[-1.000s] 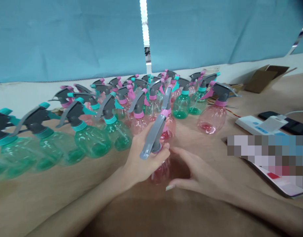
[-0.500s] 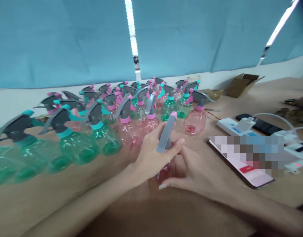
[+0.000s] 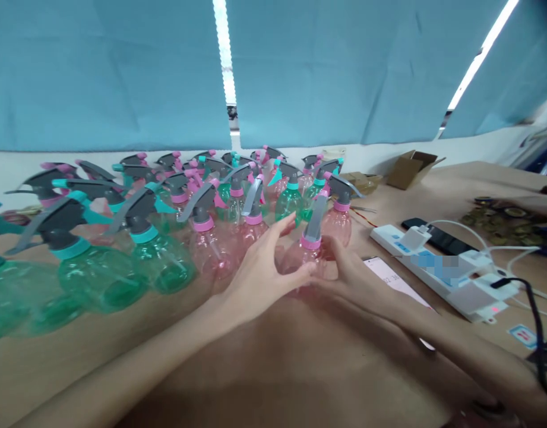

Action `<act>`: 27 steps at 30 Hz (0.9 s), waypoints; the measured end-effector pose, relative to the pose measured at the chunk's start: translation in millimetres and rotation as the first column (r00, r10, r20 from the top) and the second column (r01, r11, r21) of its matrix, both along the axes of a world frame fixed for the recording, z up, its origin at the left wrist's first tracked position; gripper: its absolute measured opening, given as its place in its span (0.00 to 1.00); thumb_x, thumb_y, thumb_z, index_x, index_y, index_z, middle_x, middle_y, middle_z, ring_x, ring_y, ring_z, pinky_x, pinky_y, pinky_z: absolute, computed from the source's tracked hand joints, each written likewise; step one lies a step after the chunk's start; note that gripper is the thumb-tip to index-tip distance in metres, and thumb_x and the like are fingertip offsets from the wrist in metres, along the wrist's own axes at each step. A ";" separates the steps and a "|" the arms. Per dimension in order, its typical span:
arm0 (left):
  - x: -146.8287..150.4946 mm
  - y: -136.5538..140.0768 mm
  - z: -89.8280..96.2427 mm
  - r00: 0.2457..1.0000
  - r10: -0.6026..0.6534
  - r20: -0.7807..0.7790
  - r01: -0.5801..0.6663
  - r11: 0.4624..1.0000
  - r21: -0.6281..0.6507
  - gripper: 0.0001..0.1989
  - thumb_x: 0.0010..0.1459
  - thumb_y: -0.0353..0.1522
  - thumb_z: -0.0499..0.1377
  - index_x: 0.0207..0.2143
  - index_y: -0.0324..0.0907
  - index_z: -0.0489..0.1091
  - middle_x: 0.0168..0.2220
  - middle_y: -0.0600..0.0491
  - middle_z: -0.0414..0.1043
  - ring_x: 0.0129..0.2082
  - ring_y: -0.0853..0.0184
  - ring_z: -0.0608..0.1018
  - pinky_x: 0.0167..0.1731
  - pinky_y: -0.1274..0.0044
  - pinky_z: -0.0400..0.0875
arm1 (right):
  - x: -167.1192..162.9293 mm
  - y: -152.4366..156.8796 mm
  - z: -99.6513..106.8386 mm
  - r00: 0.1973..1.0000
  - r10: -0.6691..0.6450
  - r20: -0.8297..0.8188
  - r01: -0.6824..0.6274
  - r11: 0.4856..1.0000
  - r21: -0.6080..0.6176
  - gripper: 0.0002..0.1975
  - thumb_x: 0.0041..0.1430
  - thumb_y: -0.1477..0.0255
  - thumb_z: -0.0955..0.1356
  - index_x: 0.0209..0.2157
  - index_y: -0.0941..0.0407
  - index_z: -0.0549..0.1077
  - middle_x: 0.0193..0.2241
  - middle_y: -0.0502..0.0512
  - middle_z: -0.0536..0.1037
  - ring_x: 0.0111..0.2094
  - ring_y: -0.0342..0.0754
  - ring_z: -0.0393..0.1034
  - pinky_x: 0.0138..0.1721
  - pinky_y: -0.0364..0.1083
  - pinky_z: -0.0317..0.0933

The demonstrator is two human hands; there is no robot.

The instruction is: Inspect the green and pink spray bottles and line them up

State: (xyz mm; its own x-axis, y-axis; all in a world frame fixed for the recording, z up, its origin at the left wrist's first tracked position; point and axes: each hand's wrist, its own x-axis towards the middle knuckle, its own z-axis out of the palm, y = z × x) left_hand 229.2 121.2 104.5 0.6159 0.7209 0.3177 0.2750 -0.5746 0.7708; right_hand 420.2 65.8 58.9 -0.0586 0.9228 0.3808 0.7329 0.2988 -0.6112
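Cataloguing outward from our hands, we enter first one pink spray bottle, (image 3: pixel 297 254) upright between them, grey trigger head above a pink collar.

Hands, two: our left hand (image 3: pixel 262 267) arches around the bottle's left side, fingers spread, thumb tip at its front; our right hand (image 3: pixel 351 273) clasps the right flank, finger near the collar. How firmly we press cannot be told.

Handling note: we would do best to steady the thin-looking body low and evenly from both sides, clear of the trigger, watching the neighbours close by.

Neighbouring stock:
- Pink bottle, one, (image 3: pixel 338 226) just beyond the right hand.
- Pink bottles, two, (image 3: pixel 213 246) beside and beyond the left hand.
- Green bottles, two, (image 3: pixel 288 205) beyond both hands.
- Green row, at least three, (image 3: pixel 161 267) left of the left hand, blurred towards the edge.
- Further bottles behind these overlap too much to count.

Right of the right hand: one lit phone, (image 3: pixel 384 272) partly covered by our forearm; one white power strip; (image 3: pixel 460 291) one dark phone. (image 3: pixel 451 239) Farther beyond, one cardboard box (image 3: pixel 404 171) on the desk. (image 3: pixel 54 356)
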 end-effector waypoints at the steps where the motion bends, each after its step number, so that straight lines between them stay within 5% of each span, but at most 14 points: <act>1: -6.8 -1.5 -1.8 1.000 0.018 -0.010 -0.018 1.000 -0.002 0.31 0.55 0.37 0.62 0.60 0.48 0.55 0.61 0.51 0.62 0.57 0.61 0.68 0.55 0.66 0.65 | 3.7 4.9 0.5 1.000 -0.009 0.021 0.009 1.000 0.011 0.29 0.54 0.53 0.69 0.50 0.55 0.60 0.47 0.64 0.75 0.46 0.58 0.71 0.43 0.56 0.67; 8: -50.2 -13.9 -22.8 0.988 0.080 -0.133 -0.099 0.985 -0.142 0.10 0.60 0.33 0.56 0.45 0.49 0.66 0.47 0.56 0.72 0.46 0.66 0.76 0.46 0.71 0.70 | 13.4 37.0 14.3 0.991 -0.078 0.112 0.078 0.997 0.006 0.29 0.52 0.51 0.69 0.49 0.55 0.64 0.45 0.64 0.75 0.43 0.60 0.72 0.40 0.57 0.67; 13: -58.6 -14.0 -32.7 0.977 0.092 -0.191 -0.136 0.962 -0.236 0.08 0.60 0.34 0.56 0.43 0.47 0.66 0.45 0.55 0.71 0.39 0.66 0.77 0.40 0.71 0.70 | 8.5 49.6 20.8 0.976 -0.126 0.178 0.135 0.990 -0.038 0.26 0.52 0.55 0.70 0.46 0.57 0.65 0.39 0.63 0.77 0.41 0.62 0.73 0.37 0.56 0.66; 20: -47.3 -2.5 -37.5 0.989 0.095 -0.116 -0.125 0.950 -0.286 0.07 0.60 0.34 0.56 0.42 0.45 0.67 0.43 0.54 0.72 0.42 0.65 0.76 0.42 0.72 0.69 | 4.2 62.5 21.5 0.973 -0.124 0.195 0.138 0.989 -0.060 0.27 0.51 0.62 0.72 0.48 0.60 0.64 0.39 0.65 0.77 0.41 0.63 0.73 0.37 0.54 0.66; 27: -38.9 0.2 -33.9 0.997 0.067 -0.043 -0.078 0.946 -0.314 0.06 0.61 0.33 0.55 0.41 0.44 0.68 0.42 0.52 0.74 0.43 0.64 0.76 0.45 0.69 0.69 | 12.3 44.2 28.1 0.984 -0.112 0.140 0.116 0.993 -0.022 0.31 0.53 0.56 0.70 0.54 0.58 0.63 0.51 0.67 0.73 0.47 0.61 0.71 0.43 0.57 0.67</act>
